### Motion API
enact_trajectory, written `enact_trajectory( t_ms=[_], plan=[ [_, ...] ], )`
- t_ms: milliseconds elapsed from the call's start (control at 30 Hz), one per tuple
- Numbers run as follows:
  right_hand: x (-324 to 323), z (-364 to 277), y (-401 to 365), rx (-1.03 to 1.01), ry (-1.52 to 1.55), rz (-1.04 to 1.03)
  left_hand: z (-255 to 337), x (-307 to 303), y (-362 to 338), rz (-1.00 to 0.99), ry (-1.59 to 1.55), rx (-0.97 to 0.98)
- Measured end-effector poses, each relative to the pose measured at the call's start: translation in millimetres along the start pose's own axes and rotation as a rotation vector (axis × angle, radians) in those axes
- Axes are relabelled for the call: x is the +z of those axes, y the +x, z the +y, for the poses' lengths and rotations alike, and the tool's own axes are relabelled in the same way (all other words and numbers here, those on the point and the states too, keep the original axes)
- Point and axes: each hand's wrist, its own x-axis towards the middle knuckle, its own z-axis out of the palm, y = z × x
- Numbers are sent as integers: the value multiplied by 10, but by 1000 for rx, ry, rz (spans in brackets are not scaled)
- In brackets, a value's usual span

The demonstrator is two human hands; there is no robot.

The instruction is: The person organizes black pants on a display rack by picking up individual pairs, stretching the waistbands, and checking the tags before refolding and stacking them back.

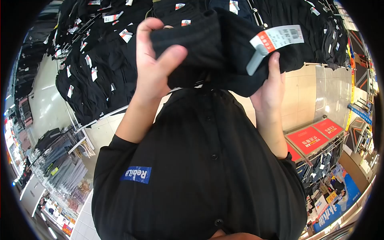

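Held up in front of my chest is a pair of black trousers [192,52] with a ribbed, elastic-looking waistband. My left hand [154,66] grips the waistband at its left end, thumb in front and the other fingers largely hidden behind the cloth. On the right side, my right hand [270,86] holds the bunched fabric, its thumb just below a price tag [280,38]. This white and orange tag reads 29.00 and hangs from a grey plastic security pin [257,60]. The fingers of my right hand are mostly covered by the cloth.
Racks of dark clothes [108,68] with white and orange tags stretch across the front and left. Grey garments [64,164] hang at lower left. Red signs [310,138] top a rack at right. A pale tiled floor [300,92] shows between the racks.
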Motion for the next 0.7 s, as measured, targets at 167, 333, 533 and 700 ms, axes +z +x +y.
enact_trajectory(
  t_ms=[167, 333, 533, 700],
  plan=[
    [-64, -45, 36, 265, 304, -127, -568, -304, -78, -94, -223, -347],
    [-232, -70, 216, 272, 263, -49, -629, -216, 46, -67, -668, -707],
    [-678, -261, 297, 300, 498, -186, -104, -460, 294, -434, -735, -360],
    [-428, -178, 185, 542, 676, -281, -550, -100, 387, -191, -92, -524]
  ],
)
